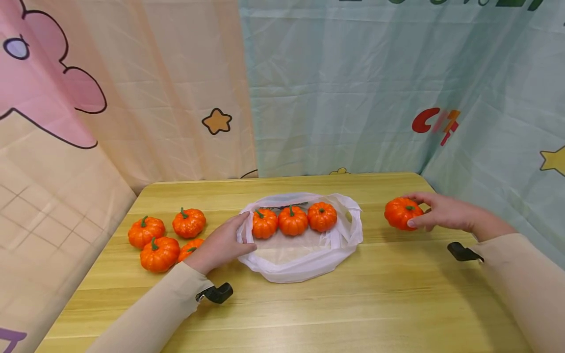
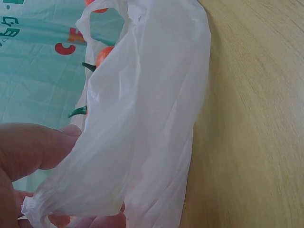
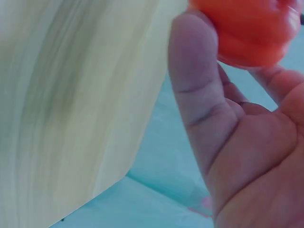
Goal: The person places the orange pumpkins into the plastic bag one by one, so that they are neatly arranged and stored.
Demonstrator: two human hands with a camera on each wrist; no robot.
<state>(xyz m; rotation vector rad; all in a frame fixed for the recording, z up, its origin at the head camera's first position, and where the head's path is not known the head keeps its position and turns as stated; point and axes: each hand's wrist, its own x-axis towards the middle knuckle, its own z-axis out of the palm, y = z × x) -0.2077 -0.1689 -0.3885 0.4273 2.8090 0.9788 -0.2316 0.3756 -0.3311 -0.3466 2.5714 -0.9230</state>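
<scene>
A white plastic bag [image 1: 304, 273] lies on the wooden table with its mouth spread wide. Three small orange pumpkins sit in a row inside it, the middle one [image 1: 293, 221] with its green stem up. My left hand [image 1: 222, 244] holds the bag's left edge; in the left wrist view the thumb [image 2: 35, 147] lies along the plastic [image 2: 137, 118] and the other fingers are partly hidden by it. To the right of the bag, my right hand [image 1: 452, 214] grips another orange pumpkin [image 1: 400, 214] between thumb and fingers, above the table.
Several more orange pumpkins stand on the left of the table, one [image 1: 160, 255] at the front of the group and one [image 1: 189, 223] at the back; another [image 1: 191, 247] is partly behind my left hand. Printed curtains [image 1: 335, 98] hang behind the table [image 1: 309, 318] and at both sides.
</scene>
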